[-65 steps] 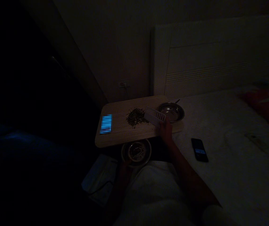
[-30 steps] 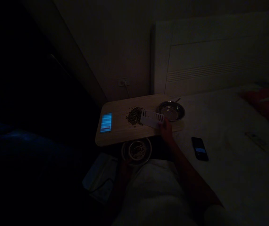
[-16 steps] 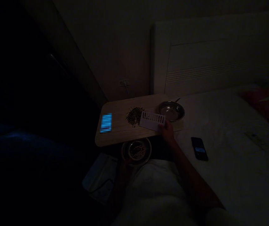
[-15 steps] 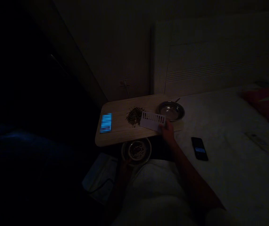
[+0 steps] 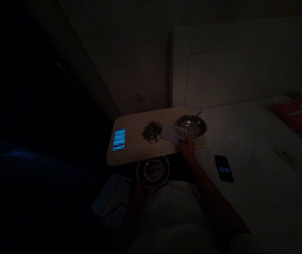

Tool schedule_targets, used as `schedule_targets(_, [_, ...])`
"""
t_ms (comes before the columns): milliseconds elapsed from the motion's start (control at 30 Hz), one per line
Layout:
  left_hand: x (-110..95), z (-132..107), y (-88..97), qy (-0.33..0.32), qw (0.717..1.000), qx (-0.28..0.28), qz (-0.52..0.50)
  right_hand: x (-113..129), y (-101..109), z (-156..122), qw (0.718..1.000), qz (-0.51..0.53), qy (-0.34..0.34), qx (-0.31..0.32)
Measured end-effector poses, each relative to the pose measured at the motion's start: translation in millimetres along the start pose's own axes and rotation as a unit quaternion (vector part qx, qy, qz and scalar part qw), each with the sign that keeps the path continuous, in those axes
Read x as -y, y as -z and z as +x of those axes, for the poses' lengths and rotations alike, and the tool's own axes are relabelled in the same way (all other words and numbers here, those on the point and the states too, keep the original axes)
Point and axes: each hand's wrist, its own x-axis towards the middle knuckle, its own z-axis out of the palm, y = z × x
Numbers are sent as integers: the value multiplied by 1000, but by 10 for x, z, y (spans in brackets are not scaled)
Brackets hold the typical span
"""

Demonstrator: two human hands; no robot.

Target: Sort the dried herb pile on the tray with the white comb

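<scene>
The room is very dark. My right hand (image 5: 188, 147) is closed on a white slotted plastic piece (image 5: 174, 132), held tilted just right of a pile of small dark bits (image 5: 151, 132) on a light wooden board (image 5: 135, 150). Below the board's near edge, my left hand (image 5: 139, 186) holds a round metal bowl (image 5: 153, 170) with dark bits inside; its fingers are barely visible. An empty metal bowl (image 5: 192, 125) sits on the board's right end, behind the white piece.
A lit blue phone screen (image 5: 119, 139) lies on the board's left end. A dark phone (image 5: 223, 168) rests on the white bed (image 5: 259, 169) to the right. A wall socket (image 5: 138, 94), a headboard (image 5: 235, 70) and a red pillow (image 5: 299, 113) are behind.
The white slotted piece swept left toward the pile, lying flatter on the board, then came back right and tilted up. The bowl under the board's edge stayed put.
</scene>
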Motion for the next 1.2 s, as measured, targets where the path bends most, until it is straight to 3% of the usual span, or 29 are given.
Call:
schedule_targets(200, [-5,1,-85,-7,1000,-21,1,-7,22,-25,1000,-7,-20,10])
schedule_targets(367, [4,-8,-42,-46,998,-22,24,13,48,-40,1000,-3,-14,2])
schedule_targets(667, [-25,-50,17,-27,998,-36,37,89,7,-52,1000,21,-19,9])
schedule_targets(967, [-53,-36,1,8,999,-38,19,249,-58,-286,996,40,-64,42])
schedule_targets(1200, [-31,-51,-81,-6,1000,-30,6,142,-7,-119,998,6,-60,14])
